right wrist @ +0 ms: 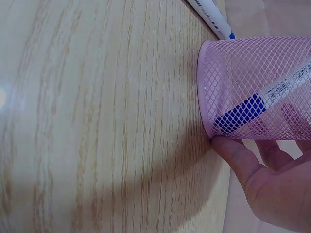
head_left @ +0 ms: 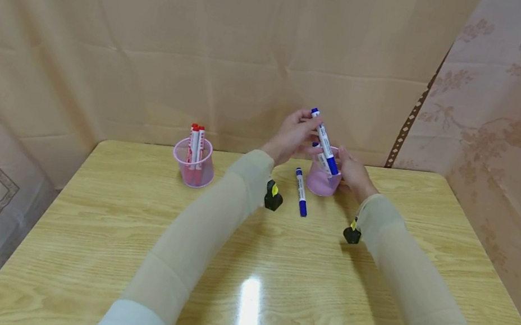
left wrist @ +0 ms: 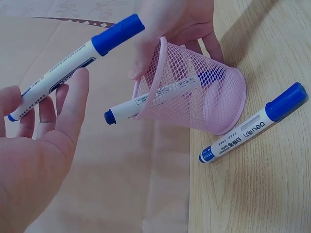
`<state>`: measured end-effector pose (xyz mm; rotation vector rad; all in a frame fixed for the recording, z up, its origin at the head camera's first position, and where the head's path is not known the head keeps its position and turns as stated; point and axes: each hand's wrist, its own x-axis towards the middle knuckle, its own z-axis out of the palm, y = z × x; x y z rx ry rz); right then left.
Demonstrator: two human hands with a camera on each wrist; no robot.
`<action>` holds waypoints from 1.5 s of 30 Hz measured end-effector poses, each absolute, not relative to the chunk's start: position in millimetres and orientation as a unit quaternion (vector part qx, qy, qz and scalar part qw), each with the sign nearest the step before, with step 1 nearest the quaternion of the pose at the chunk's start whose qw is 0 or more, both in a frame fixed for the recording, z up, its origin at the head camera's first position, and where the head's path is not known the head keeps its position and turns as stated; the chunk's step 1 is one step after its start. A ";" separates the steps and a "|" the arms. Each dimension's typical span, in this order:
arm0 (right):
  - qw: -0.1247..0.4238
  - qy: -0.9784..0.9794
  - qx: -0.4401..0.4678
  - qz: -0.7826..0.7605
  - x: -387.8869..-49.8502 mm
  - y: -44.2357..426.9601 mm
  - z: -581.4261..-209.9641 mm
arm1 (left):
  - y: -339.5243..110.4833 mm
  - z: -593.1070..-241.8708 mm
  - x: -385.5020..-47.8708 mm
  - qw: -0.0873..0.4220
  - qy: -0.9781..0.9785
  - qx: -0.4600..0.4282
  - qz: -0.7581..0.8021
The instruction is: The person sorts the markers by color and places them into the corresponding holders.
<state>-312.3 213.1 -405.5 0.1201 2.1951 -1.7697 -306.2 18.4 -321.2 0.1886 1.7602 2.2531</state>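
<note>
beige cloth backdrop hangs behind you; in front of it, the light wood-grain table. everything sits toward its far edge, which likely leaves the near part for your arms.

your left hand: thumb and fingers clamped on a white, blue-capped cylindrical marker, near the end away from the cap. that grip leaves the cap end free, presumably so the fingers stay out of the way. your right hand: fingers curled against the side of the right-hand cup, some low near the base. reads as bracing; light mesh probably tips easily.

that cup, pink tapered mesh, stands upright on the table. its twin, the left-hand pink mesh cup, stands well apart and holds red-and-white markers, red ends up. looks like one colour per cup.

blue markers: the held one is tilted, cap end down, in the air beside the right-hand cup's rim, not touching it. a second blue-capped white marker leans inside that cup, cap at the bottom, tail past the rim. a third lies flat on the table just left of the cup, cap toward you, within easy left-hand reach.
</note>
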 end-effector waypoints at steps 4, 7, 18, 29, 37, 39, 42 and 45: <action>0.153 0.774 0.039 -0.614 -314.8 214.1 -410.7 | 17.6 -321.5 -305.9 0.126 0.613 0.070 0.777; 0.154 0.777 0.039 -0.609 -315.3 214.8 -410.7 | 17.3 -322.4 -305.5 0.121 0.619 0.071 0.773; 0.162 0.762 0.049 -0.626 -318.3 215.0 -413.4 | 20.4 -326.1 -307.1 0.109 0.629 0.061 0.768; 0.154 0.772 0.050 -0.614 -317.9 215.4 -413.0 | 23.7 -332.1 -305.6 0.112 0.629 0.057 0.767; 0.154 0.773 0.047 -0.614 -315.8 213.6 -411.6 | 24.6 -334.3 -304.1 0.119 0.629 0.054 0.766; 0.155 0.774 0.048 -0.612 -315.7 214.0 -411.1 | 24.7 -335.1 -304.0 0.121 0.632 0.056 0.764; 0.158 0.772 0.050 -0.614 -315.7 214.3 -410.4 | 24.8 -336.4 -304.3 0.121 0.638 0.059 0.758; 0.159 0.769 0.054 -0.617 -315.4 214.0 -410.0 | 25.2 -337.9 -304.9 0.119 0.642 0.059 0.755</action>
